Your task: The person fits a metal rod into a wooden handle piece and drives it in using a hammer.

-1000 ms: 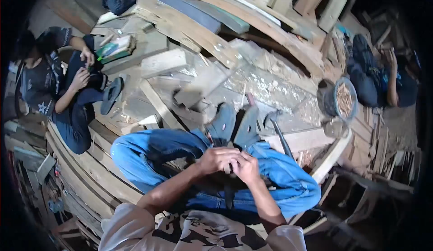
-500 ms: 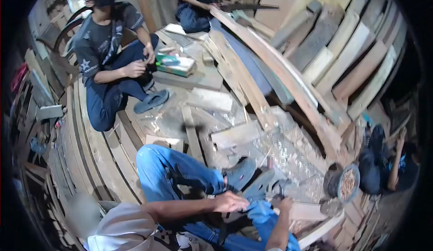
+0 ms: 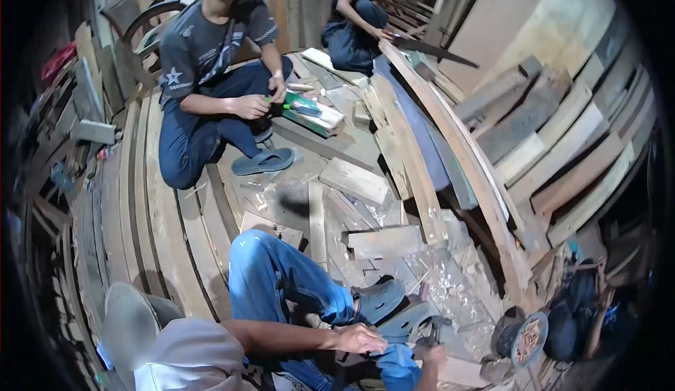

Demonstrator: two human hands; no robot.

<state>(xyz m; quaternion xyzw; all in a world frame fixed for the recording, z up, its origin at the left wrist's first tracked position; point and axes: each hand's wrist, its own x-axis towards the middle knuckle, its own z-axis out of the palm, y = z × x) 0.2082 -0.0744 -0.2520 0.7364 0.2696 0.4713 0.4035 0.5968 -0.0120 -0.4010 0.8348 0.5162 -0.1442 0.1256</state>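
Observation:
My left hand [image 3: 362,339] is closed with its fingers curled, low over my blue jeans [image 3: 280,278]. Anything inside that fist is hidden. To its right, my right hand [image 3: 431,356] grips a dark hand tool [image 3: 434,329], whose head shows above the fist; its exact kind is unclear. Just beyond both hands are my dark shoes [image 3: 381,299]. A pale board [image 3: 460,373] lies on the floor to the right of my right hand.
A bowl of wood chips [image 3: 529,340] sits at right, near a person in dark clothes [image 3: 569,321]. Another person [image 3: 218,53] sits at upper left; a third holds a saw [image 3: 436,51]. Long planks [image 3: 457,152] and stacked timber [image 3: 562,138] lie beyond, with wood blocks [image 3: 385,242] ahead.
The view has rotated, so the seated people appear farther right and the bowl lower. My right hand and its tool are lower in view; my left hand stays curled over the jeans.

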